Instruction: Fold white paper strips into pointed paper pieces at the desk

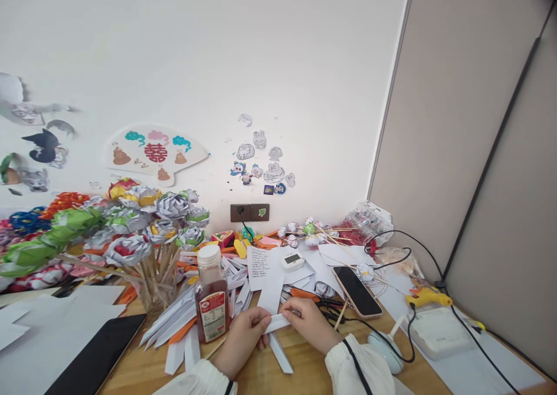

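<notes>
Between my two hands is a folded strip of white paper (277, 323), held just above the wooden table. My left hand (248, 332) pinches its left end, fingers curled under. At the other end, my right hand (307, 319) grips the strip between thumb and fingers. Below them another folded white paper strip (281, 355) lies slanting on the table. A bottle of brown liquid (212, 302) with a white cap and red label stands left of my left hand. Many white and orange folded strips (174, 319) are piled beyond it.
Paper flowers on sticks (143, 232) fill a clear container at left, beside a black flat board (100, 354). A phone (357, 290), a small white timer (292, 260) and a yellow glue gun (429, 295) with black cable lie at right. Stickers cover the wall.
</notes>
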`<state>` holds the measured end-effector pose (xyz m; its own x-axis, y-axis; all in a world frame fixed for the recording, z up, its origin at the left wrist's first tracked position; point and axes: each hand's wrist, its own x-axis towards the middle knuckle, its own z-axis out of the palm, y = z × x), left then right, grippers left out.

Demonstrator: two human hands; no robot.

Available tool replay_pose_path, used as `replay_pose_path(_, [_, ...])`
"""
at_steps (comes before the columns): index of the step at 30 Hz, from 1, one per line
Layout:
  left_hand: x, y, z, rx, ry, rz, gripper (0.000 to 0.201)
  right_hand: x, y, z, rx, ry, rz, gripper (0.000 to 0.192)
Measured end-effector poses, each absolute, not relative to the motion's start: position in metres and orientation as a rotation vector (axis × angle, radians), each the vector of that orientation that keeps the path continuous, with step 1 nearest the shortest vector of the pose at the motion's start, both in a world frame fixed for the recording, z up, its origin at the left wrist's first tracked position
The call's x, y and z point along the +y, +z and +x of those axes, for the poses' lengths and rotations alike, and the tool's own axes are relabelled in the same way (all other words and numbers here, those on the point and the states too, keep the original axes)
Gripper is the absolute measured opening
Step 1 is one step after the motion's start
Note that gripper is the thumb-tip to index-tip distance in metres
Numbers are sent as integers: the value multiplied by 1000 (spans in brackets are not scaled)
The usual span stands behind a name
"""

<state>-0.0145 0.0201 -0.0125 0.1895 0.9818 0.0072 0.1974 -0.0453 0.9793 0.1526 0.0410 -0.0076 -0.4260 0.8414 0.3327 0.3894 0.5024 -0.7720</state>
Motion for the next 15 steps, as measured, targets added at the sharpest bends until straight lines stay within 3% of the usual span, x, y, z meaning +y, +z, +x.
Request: replay_pose_path(15, [9, -1, -9, 1197, 956, 1592, 23, 40, -14, 147, -2141, 674, -1020, 13])
